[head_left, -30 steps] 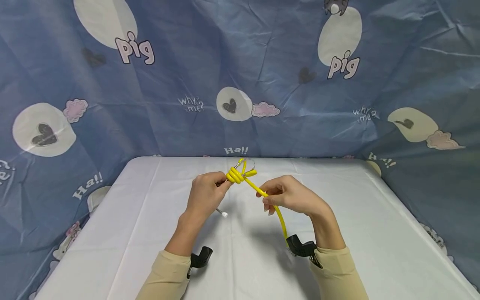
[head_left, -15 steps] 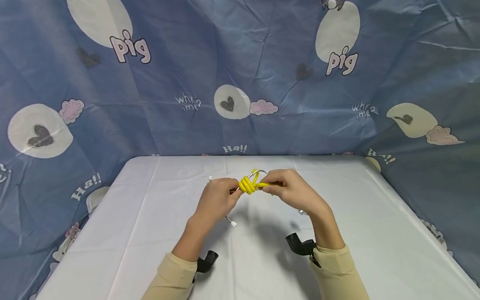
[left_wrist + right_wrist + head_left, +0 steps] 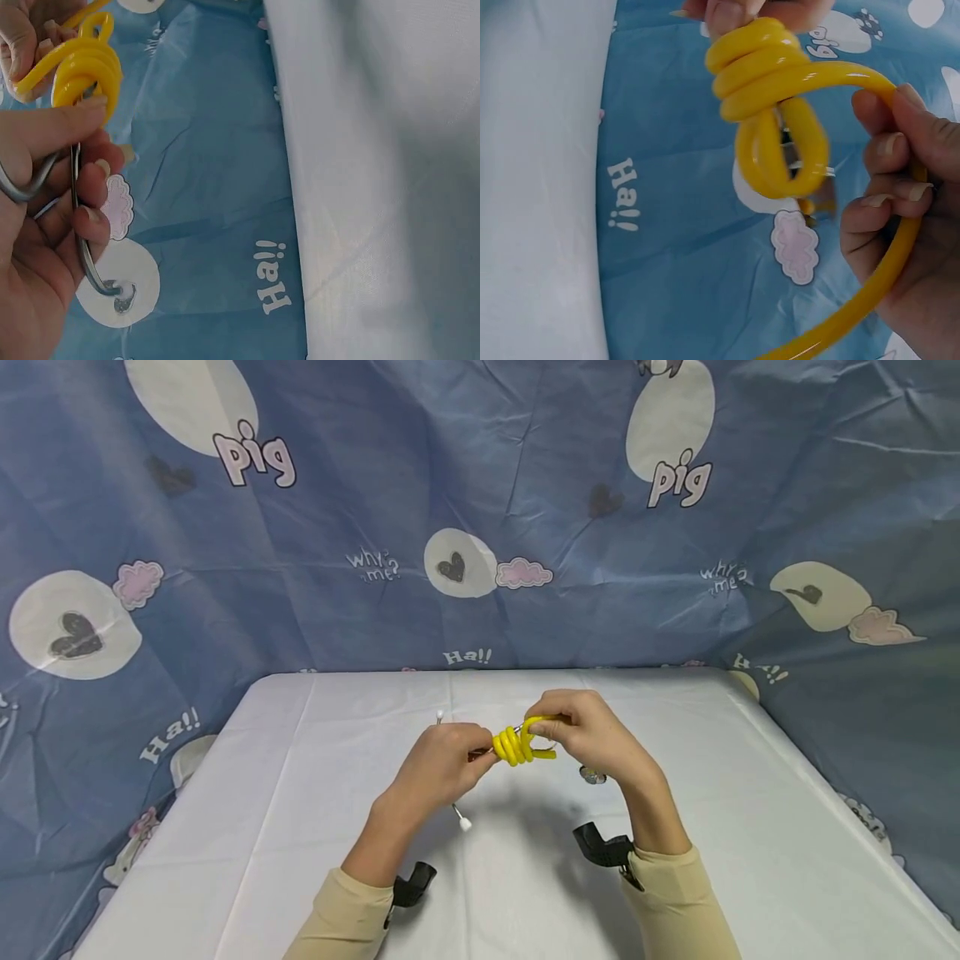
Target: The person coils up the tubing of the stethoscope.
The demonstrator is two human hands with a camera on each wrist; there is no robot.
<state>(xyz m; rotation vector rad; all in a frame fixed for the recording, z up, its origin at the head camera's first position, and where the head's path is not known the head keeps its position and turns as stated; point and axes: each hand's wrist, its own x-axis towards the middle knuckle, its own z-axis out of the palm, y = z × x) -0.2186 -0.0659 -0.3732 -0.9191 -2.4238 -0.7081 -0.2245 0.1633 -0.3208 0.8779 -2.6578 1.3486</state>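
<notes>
A stethoscope with yellow tubing point(image 3: 512, 747) is held up over the white table, between both hands. My left hand point(image 3: 448, 766) grips its metal ear tubes point(image 3: 76, 180); white ear tips point(image 3: 465, 824) stick out on either side of that hand. Several turns of the tubing lie coiled around the metal just past the left fingertips, with a loop below them in the right wrist view. My right hand point(image 3: 588, 731) pinches the free run of tubing between thumb and forefinger, and the tube passes on through its palm. A shiny round chest piece point(image 3: 592, 774) hangs below the right hand.
The white-covered table point(image 3: 337, 860) runs back to a blue printed curtain point(image 3: 360, 627), which also hangs along both sides. Black wrist cameras point(image 3: 602, 846) sit at the cuffs of both sleeves.
My right hand has swung the tubing up from its earlier hang and round the coil. The left hand has moved right with the stethoscope, bringing the coil along.
</notes>
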